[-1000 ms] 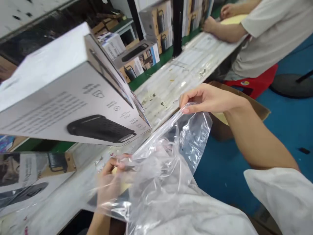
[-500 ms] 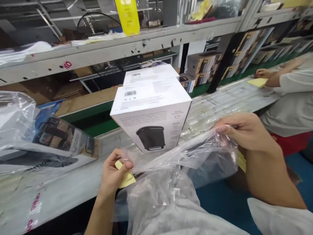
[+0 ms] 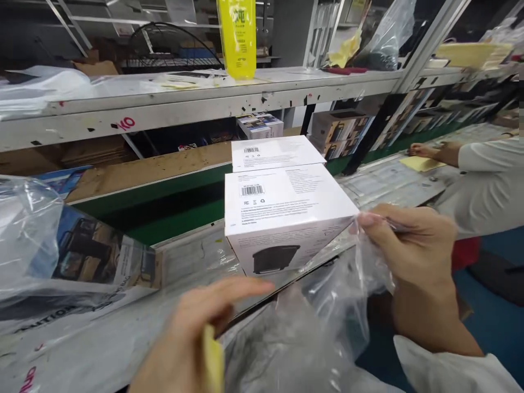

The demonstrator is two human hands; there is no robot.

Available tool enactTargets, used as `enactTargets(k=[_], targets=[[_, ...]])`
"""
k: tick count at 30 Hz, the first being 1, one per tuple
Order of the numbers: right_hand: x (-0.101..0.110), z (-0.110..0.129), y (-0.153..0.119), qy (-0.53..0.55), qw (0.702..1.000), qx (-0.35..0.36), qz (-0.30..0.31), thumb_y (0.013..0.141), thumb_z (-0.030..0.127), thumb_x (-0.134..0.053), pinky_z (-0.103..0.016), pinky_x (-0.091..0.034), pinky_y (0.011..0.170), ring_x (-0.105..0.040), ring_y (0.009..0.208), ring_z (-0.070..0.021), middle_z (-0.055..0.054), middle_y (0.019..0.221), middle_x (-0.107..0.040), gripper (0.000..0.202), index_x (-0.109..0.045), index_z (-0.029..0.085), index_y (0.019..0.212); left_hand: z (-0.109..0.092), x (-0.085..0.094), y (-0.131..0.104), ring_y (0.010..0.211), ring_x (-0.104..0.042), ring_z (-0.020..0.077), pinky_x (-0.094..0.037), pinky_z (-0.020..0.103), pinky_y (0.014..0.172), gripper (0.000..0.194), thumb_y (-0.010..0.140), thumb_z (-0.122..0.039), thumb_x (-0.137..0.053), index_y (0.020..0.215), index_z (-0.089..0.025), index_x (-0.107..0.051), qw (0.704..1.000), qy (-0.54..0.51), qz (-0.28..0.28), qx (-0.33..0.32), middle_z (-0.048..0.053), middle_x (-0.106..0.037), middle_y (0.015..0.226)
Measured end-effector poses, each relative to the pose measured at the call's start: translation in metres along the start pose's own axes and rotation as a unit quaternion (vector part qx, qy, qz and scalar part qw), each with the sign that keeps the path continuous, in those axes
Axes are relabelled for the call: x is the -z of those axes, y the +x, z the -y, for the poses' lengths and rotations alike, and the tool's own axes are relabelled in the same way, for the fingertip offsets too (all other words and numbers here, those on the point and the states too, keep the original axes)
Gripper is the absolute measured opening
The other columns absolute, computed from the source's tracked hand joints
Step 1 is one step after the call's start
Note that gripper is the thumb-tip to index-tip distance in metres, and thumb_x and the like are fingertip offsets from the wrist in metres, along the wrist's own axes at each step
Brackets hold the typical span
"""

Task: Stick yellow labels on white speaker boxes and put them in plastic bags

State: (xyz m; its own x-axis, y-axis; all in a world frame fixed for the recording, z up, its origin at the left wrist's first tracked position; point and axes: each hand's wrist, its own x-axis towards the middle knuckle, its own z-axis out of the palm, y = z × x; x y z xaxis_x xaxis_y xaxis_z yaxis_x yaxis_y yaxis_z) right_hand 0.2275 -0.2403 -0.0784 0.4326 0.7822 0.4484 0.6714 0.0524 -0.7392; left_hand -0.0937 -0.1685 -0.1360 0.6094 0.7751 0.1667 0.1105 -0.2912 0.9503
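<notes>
Right hand (image 3: 409,251): pinching the clear plastic bag (image 3: 327,322)
Left hand (image 3: 188,327): fingers extended, blurred, yellow paper (image 3: 213,357) against its palm
Printed speaker box (image 3: 286,202): upright on the worktop (image 3: 180,278), beyond both hands

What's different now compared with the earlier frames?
The left hand has let go of the bag and points toward the front box. The right hand has moved closer to that box's right corner; whether it touches is unclear. Unchanged: right hand gripping the bag, yellow paper in the left.
</notes>
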Motion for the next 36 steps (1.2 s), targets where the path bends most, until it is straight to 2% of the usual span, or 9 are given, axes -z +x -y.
enactTargets(k=[2,7,10,13,16,20,24,30,36], targets=[[-0.007,0.021,-0.002,0.022,0.998,-0.024,-0.049,0.094,0.062,-0.068,-0.039,-0.030,0.050,-0.037,0.046,-0.0185,-0.002,0.048,-0.044,0.048,-0.066,0.029,0.058,-0.017,-0.022,0.012,0.098,-0.078,0.0356,-0.062,0.040,0.085,0.080,0.063,-0.065,-0.094,0.134,-0.035,-0.075,0.986,0.095,0.138,0.003,0.007,-0.082,0.111],[0.022,0.030,0.016,0.072,0.993,-0.074,-0.053,0.095,0.065,-0.067,-0.033,-0.030,0.040,-0.042,0.039,-0.0159,-0.002,0.049,-0.055,0.045,-0.072,0.027,0.072,-0.020,-0.034,0.034,0.075,-0.075,0.0198,-0.052,0.026,0.073,0.019,0.095,-0.045,-0.075,0.096,-0.027,-0.080,0.943,0.106,0.316,0.023,-0.001,-0.079,0.080],[0.054,-0.007,0.019,0.103,0.971,-0.082,0.201,0.100,0.061,-0.063,-0.026,-0.031,0.039,-0.040,0.032,-0.0110,0.002,0.039,-0.051,0.045,-0.081,0.025,0.080,-0.006,0.015,0.038,0.057,-0.062,0.0141,-0.043,0.023,0.057,0.029,0.091,-0.051,-0.078,0.083,-0.023,-0.077,0.943,0.022,0.332,0.002,0.000,-0.072,0.066],[0.055,-0.052,0.000,0.213,0.857,0.002,0.469,0.096,0.064,-0.066,-0.027,-0.052,0.059,-0.061,0.048,-0.0138,-0.003,0.046,-0.061,0.050,-0.085,0.025,0.070,0.012,0.059,0.041,0.050,-0.050,0.0119,-0.033,0.026,0.049,0.038,0.088,-0.057,-0.080,0.081,-0.020,-0.077,0.934,-0.063,0.337,-0.106,0.002,-0.064,0.059],[0.020,-0.077,-0.020,0.396,0.869,0.016,0.297,0.079,0.075,-0.076,-0.029,-0.054,0.052,-0.060,0.046,-0.0155,-0.002,0.043,-0.053,0.067,-0.061,0.026,0.037,0.029,0.061,0.043,0.065,-0.061,0.0164,-0.043,0.027,0.058,0.036,0.088,-0.051,-0.081,0.073,-0.019,-0.075,0.950,-0.131,0.231,-0.164,0.008,-0.069,0.079],[-0.018,-0.080,-0.006,0.457,0.882,-0.047,0.106,0.096,0.063,-0.065,-0.021,-0.019,0.027,-0.011,0.023,-0.0073,0.012,0.032,-0.018,0.054,-0.060,0.025,0.058,0.032,0.030,0.054,0.053,-0.046,0.0107,-0.034,0.022,0.050,0.038,0.086,-0.049,-0.083,0.070,-0.018,-0.068,0.981,-0.153,-0.021,-0.118,0.000,-0.055,0.062],[-0.026,-0.075,0.042,0.422,0.904,-0.014,0.070,0.090,0.050,-0.080,-0.020,-0.030,0.036,-0.032,0.036,-0.0074,0.007,0.047,-0.047,0.037,-0.068,0.022,0.070,0.009,0.020,0.088,0.057,-0.042,0.0099,-0.032,0.019,0.052,0.031,0.087,-0.044,-0.082,0.077,-0.018,-0.067,0.959,-0.118,-0.246,-0.071,-0.003,-0.052,0.066],[-0.051,-0.077,0.087,0.250,0.963,0.088,0.043,0.091,0.062,-0.071,-0.025,-0.040,0.057,-0.050,0.064,-0.0145,0.000,0.069,-0.057,0.046,-0.065,0.020,0.072,-0.008,0.019,0.142,0.066,-0.043,0.0104,-0.038,0.018,0.060,0.043,0.086,-0.053,-0.081,0.077,-0.019,-0.057,0.969,-0.126,-0.210,-0.033,-0.004,-0.053,0.076],[-0.058,-0.070,0.069,0.252,0.960,0.122,0.013,0.102,0.047,-0.061,-0.027,-0.046,0.074,-0.063,0.091,-0.0194,-0.006,0.098,-0.070,0.040,-0.058,0.021,0.071,-0.017,0.020,0.121,0.061,-0.037,0.0088,-0.031,0.018,0.055,0.048,0.087,-0.058,-0.079,0.077,-0.018,-0.055,0.967,-0.060,-0.247,0.005,-0.006,-0.047,0.069]])
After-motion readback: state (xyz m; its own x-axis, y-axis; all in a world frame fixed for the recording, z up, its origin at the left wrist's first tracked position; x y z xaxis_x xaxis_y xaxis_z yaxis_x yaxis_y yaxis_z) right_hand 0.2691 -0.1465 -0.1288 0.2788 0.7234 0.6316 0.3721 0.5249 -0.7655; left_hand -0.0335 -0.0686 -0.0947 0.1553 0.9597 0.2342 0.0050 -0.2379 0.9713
